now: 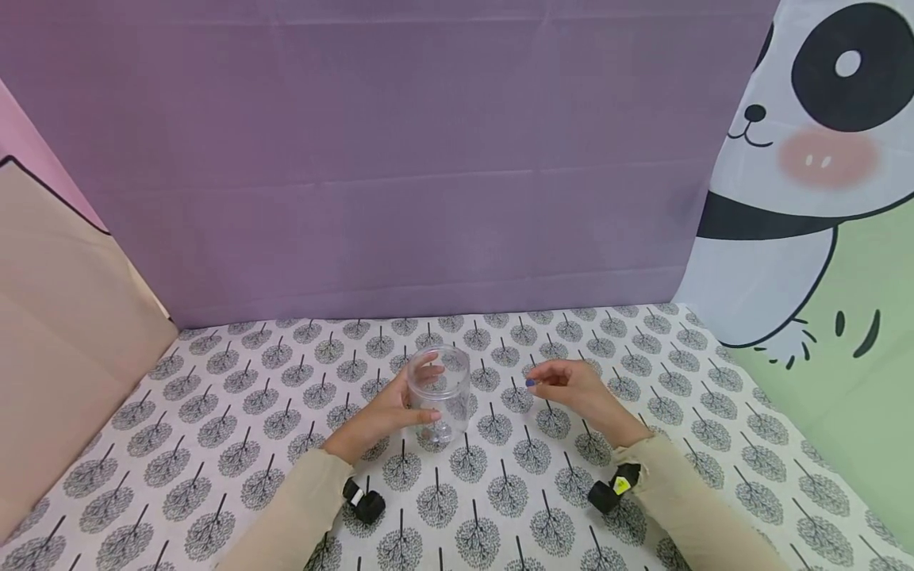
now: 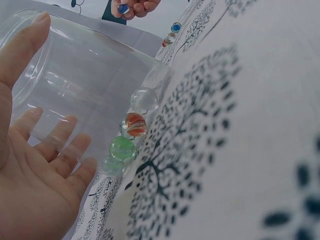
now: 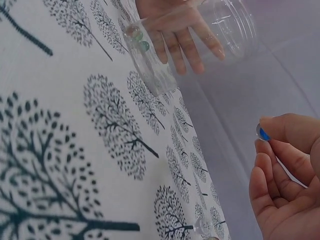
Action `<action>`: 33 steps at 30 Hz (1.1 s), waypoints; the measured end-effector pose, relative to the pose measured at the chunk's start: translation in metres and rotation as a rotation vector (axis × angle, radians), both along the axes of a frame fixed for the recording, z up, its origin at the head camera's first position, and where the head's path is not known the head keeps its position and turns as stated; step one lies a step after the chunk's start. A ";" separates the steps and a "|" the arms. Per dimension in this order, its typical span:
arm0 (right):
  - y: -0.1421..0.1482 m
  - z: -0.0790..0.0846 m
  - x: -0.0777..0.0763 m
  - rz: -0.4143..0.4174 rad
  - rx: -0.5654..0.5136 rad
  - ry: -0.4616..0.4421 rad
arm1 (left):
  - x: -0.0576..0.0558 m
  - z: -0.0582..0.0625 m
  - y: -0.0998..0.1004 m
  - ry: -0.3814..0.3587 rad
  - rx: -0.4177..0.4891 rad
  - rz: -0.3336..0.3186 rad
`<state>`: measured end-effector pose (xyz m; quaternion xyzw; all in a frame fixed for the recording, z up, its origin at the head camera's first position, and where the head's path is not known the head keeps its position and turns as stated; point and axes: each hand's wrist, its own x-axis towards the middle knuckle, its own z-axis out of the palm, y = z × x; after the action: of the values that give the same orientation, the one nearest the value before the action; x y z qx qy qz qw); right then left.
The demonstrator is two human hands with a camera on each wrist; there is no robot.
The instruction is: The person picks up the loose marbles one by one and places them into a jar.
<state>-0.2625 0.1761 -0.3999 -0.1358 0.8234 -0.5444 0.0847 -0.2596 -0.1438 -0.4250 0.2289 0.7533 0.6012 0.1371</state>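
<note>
On the worktop point(image 1: 500, 507), mid-frame, stands a clear jar point(image 1: 457, 388), inside the curved grip of the left hand point(image 1: 389, 404). Right of it, the right hand point(image 1: 571, 388) has a narrow grip, pinching a blue marble point(image 3: 262, 132). Other marbles point(image 2: 122, 148) lie in the jar.

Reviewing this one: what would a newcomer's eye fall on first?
Probably the large panda at the head view's upper right. Next, the clear jar near the middle, in the left grip, with marbles at its bottom. Then the blue marble pinched in the right grip, to the jar's right.
</note>
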 end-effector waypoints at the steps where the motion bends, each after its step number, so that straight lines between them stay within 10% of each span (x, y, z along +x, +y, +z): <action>1: -0.001 0.000 0.000 -0.007 0.009 0.000 | 0.000 0.000 0.000 0.004 -0.006 0.000; 33: -0.040 0.026 -0.005 0.040 -0.043 0.014 | 0.001 0.001 0.002 -0.024 0.037 -0.010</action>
<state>-0.2672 0.1363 -0.3741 -0.1581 0.8092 -0.5592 0.0868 -0.2590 -0.1422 -0.4243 0.2280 0.7390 0.6172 0.1451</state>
